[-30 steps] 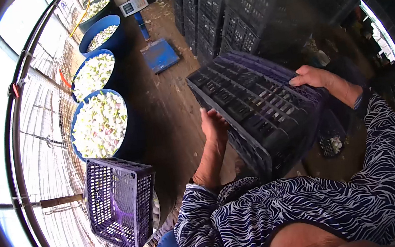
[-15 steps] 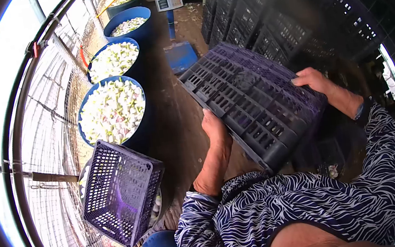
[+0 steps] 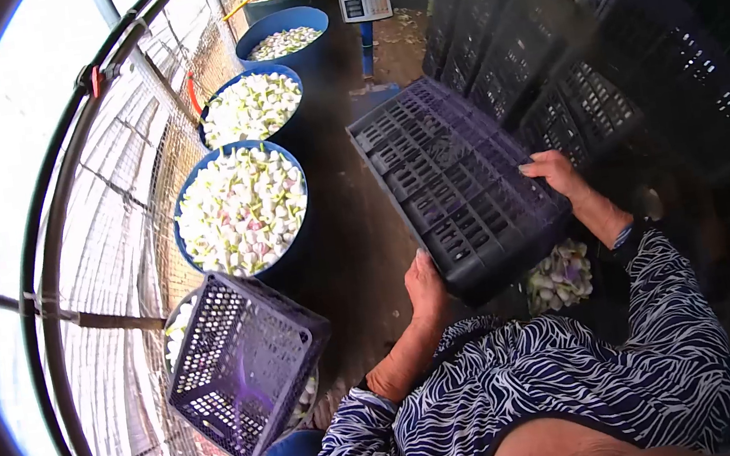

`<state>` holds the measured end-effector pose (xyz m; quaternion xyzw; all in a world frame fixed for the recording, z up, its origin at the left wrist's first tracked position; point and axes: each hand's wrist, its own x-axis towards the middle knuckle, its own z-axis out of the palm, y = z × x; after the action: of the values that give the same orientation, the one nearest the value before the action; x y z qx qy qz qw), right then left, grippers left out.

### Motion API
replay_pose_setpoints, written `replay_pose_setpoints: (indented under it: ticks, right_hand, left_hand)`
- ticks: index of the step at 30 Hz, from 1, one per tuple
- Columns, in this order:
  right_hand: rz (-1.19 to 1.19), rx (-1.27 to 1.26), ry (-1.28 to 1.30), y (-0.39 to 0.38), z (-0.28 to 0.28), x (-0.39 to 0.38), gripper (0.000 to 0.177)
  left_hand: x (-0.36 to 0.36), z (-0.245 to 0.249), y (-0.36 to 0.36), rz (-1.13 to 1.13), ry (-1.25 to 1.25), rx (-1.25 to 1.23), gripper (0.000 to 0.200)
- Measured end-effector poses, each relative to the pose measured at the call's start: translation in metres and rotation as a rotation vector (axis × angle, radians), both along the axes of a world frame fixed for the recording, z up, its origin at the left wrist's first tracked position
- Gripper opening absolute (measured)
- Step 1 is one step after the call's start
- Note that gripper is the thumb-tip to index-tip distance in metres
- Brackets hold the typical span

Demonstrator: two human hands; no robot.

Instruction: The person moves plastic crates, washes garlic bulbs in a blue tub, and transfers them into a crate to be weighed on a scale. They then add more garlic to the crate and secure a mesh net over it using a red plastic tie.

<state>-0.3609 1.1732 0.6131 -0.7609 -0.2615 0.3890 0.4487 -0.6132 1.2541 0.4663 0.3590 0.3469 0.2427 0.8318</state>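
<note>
Listing by remote view, left to right: tilted purple-grey perforated plastic crate point(image 3: 260, 321); round blue plastic tub point(image 3: 306, 226), heaped with white bulbs point(image 3: 240, 209). Left hand point(image 3: 426, 292): thumb up at the near left edge of a black, slatted, rectangular plastic crate point(image 3: 461, 193); fingers partly hidden, so I cannot tell how closed. That crate: aslant between both hands; I judge it stiff, light unless loaded, slick-edged, not fragile; best held by opposite edges. Right hand point(image 3: 561, 176): closed over its right edge, thumb on top.
</note>
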Motion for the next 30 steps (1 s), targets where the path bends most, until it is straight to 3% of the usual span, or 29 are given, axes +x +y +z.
replay_pose_setpoints:
  ticks: [1, 2, 3, 4, 6, 8, 9, 10, 11, 12, 14, 18, 19, 22, 24, 26, 30]
  right_hand:
    - [0.051, -0.010, -0.109, 0.008, -0.014, 0.015, 0.017]
    - [0.026, 0.004, 0.029, 0.013, -0.029, 0.032, 0.017]
    - [0.059, 0.001, -0.106, 0.022, -0.044, 0.048, 0.018]
    - [0.084, -0.001, -0.244, 0.034, -0.058, 0.061, 0.019]
    - [0.047, 0.019, -0.194, 0.060, -0.068, 0.070, 0.022]
    - [0.037, -0.003, -0.194, 0.078, -0.097, 0.088, 0.019]
    - [0.033, 0.051, -0.305, 0.088, -0.122, 0.095, 0.021]
    - [0.077, -0.084, -0.387, 0.097, -0.145, 0.103, 0.025]
    - [0.096, 0.028, -0.667, 0.106, -0.143, 0.094, 0.029]
    - [0.044, -0.079, -0.543, 0.108, -0.093, 0.080, 0.029]
    - [0.029, -0.163, -0.608, 0.112, -0.095, 0.073, 0.028]
    - [0.102, -0.217, -0.629, 0.113, -0.075, 0.060, 0.025]
    - [0.124, -0.227, -0.650, 0.106, -0.074, 0.061, 0.024]
    - [0.140, -0.291, -0.716, 0.104, -0.073, 0.058, 0.023]
    - [0.131, -0.329, -0.705, 0.106, -0.074, 0.051, 0.023]
    - [0.057, -0.330, -0.731, 0.107, -0.073, 0.042, 0.022]
    - [-0.073, -0.352, -0.661, 0.107, -0.092, 0.005, 0.022]
  left_hand:
    - [0.006, 0.005, 0.007, 0.007, 0.017, -0.122, 0.042]
    - [0.014, 0.004, 0.010, 0.013, 0.043, -0.240, 0.042]
    - [0.021, -0.010, 0.020, -0.076, 0.106, -0.053, 0.036]
    - [0.022, -0.003, 0.026, -0.161, 0.257, 0.910, 0.026]
    - [0.029, -0.020, 0.052, -0.362, 0.340, 0.837, 0.033]
    - [0.045, -0.047, 0.067, -0.044, 0.093, -0.365, 0.043]
    - [0.049, -0.054, 0.076, 0.028, 0.249, -0.032, 0.044]
    - [0.059, -0.058, 0.089, 0.088, 0.358, 0.316, 0.045]
    - [0.078, -0.039, 0.100, 0.118, 0.396, 0.668, 0.045]
    - [0.084, 0.030, 0.099, 0.173, 0.393, 0.979, 0.045]
    - [0.115, 0.054, 0.116, -0.107, 0.299, 1.118, 0.047]
    - [0.178, 0.051, 0.141, -0.323, 0.205, 1.543, 0.047]
    - [0.192, 0.058, 0.137, -0.365, 0.175, 1.458, 0.044]
    - [0.223, 0.062, 0.151, -0.555, 0.074, 1.559, 0.044]
    - [0.231, 0.053, 0.158, -0.743, -0.031, 1.690, 0.058]
    - [0.236, 0.047, 0.162, -0.841, -0.186, 1.543, 0.058]
    - [0.248, 0.047, 0.187, -1.204, -0.363, 1.656, 0.057]
